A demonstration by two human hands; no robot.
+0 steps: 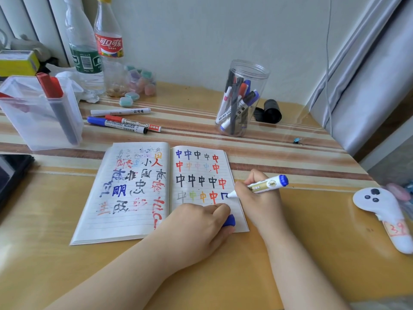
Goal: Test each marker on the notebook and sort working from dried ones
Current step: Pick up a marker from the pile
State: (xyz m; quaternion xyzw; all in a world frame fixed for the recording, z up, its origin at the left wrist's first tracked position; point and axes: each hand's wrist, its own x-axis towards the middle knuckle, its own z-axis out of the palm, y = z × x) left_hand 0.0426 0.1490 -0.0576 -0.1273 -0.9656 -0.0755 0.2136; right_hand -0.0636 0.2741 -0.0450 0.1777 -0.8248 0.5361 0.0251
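An open lined notebook [134,222] lies on the desk, both pages covered with coloured test characters. My right hand [257,198] grips a blue-ended white marker [266,185], its tip on the right page beside a part-drawn blue stroke. My left hand [201,224] rests on the page's lower part and holds the blue cap [229,221] in its curled fingers. A clear round jar [242,99] at the back holds several markers. Three markers [125,121] lie loose above the notebook. A clear square box [42,113] at left holds red-capped markers.
Two plastic bottles [96,48] and small pastel erasers [129,99] stand at the back left. A black roll [270,111] lies right of the jar. A white controller [384,211] sits at the right edge, a dark device [11,175] at the left edge.
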